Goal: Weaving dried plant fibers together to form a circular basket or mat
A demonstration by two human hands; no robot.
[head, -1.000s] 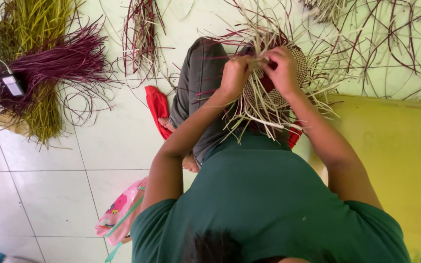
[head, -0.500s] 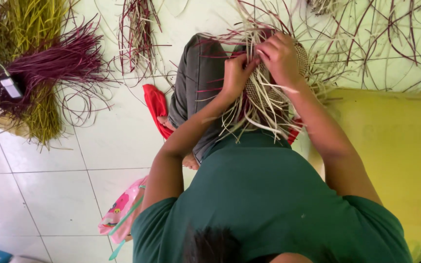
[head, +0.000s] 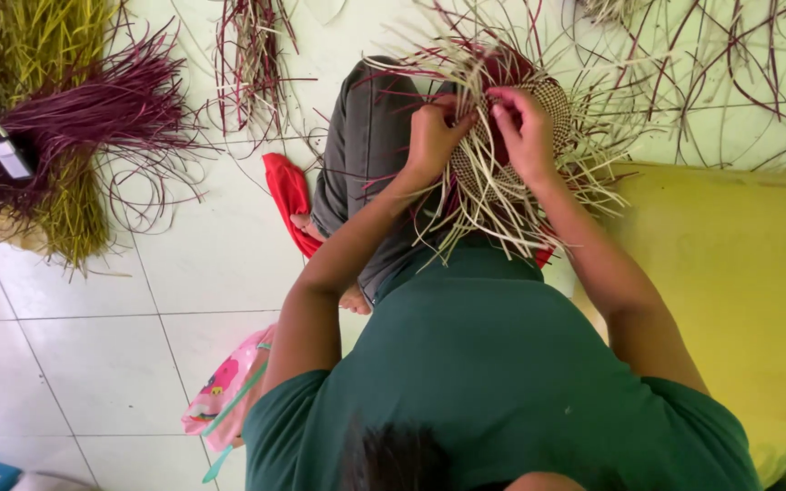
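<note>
I sit on the tiled floor with a half-woven basket (head: 502, 173) of pale and maroon strips held over my lap. My left hand (head: 431, 138) pinches pale strips at the basket's left side. My right hand (head: 524, 133) grips strips at its upper rim, next to the checkered woven part. Loose strip ends (head: 593, 136) fan out all around the basket. Both hands are close together, nearly touching.
A bundle of maroon strips (head: 84, 118) lies across green-yellow strips (head: 56, 209) at far left. A smaller maroon bunch (head: 252, 64) lies ahead. A red cloth (head: 288, 195) is by my knee, a pink patterned bag (head: 225, 391) to my left, a yellow mat (head: 739, 273) on the right.
Both hands have shifted slightly along the basket's rim while working the strips. The basket has tilted a little, showing more of its woven part.
</note>
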